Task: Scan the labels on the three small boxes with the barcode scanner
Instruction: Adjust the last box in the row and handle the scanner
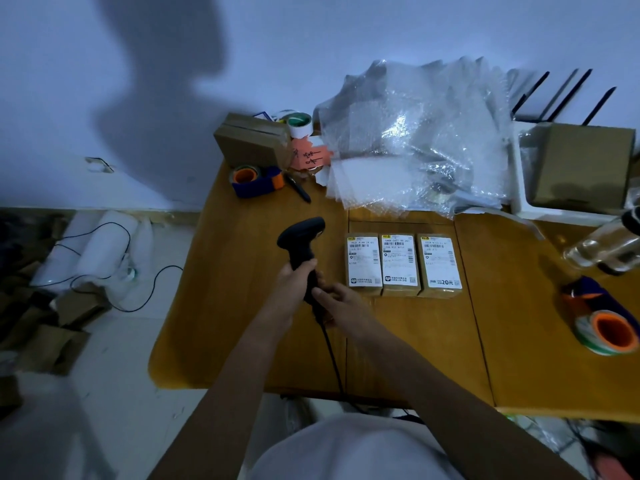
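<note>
Three small brown boxes lie side by side on the wooden table [242, 306], each with a white barcode label facing up: the left box [363, 263], the middle box [400, 263] and the right box [440, 263]. A black barcode scanner [302, 242] stands upright just left of them, head pointing right. My left hand [294, 282] grips its handle. My right hand [337, 301] holds the lower end of the handle, where the black cable [332, 355] leaves toward me.
A heap of bubble wrap [415, 140] lies behind the boxes. At the back left are a cardboard box [252, 140], tape rolls [246, 176] and a pen [298, 188]. Another tape dispenser [602, 320] and a clear bottle [602, 247] sit at the right.
</note>
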The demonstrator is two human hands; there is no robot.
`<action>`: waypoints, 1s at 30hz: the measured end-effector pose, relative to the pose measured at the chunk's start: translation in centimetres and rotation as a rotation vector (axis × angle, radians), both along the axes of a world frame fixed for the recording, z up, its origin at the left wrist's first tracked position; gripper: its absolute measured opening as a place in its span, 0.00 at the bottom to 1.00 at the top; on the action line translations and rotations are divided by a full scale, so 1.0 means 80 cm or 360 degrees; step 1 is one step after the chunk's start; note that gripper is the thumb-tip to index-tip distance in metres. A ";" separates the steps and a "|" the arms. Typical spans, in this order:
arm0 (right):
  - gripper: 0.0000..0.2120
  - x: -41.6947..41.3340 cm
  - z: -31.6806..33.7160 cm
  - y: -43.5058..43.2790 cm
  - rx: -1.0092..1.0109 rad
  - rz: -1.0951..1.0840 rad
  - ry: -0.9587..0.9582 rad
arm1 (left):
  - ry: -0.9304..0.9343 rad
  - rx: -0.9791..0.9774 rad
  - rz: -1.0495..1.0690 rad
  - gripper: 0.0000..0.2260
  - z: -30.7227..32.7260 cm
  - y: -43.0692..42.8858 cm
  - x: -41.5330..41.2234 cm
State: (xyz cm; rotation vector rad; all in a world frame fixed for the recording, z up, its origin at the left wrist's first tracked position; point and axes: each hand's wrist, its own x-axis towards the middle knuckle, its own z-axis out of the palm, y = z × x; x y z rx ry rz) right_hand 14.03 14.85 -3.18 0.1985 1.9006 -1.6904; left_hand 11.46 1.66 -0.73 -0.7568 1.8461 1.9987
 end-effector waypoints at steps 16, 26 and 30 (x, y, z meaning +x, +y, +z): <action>0.09 -0.036 -0.035 -0.043 0.0285 0.0039 -0.0135 | -0.0316 -0.0295 -0.0246 0.16 -0.082 -0.029 -0.040; 0.05 -0.048 -0.034 -0.053 0.0254 0.0068 -0.0090 | -0.0270 -0.0432 -0.0168 0.20 -0.096 -0.032 -0.066; 0.03 -0.056 -0.039 -0.057 0.0271 0.0160 -0.0075 | -0.0263 -0.0511 -0.0253 0.19 -0.099 -0.034 -0.073</action>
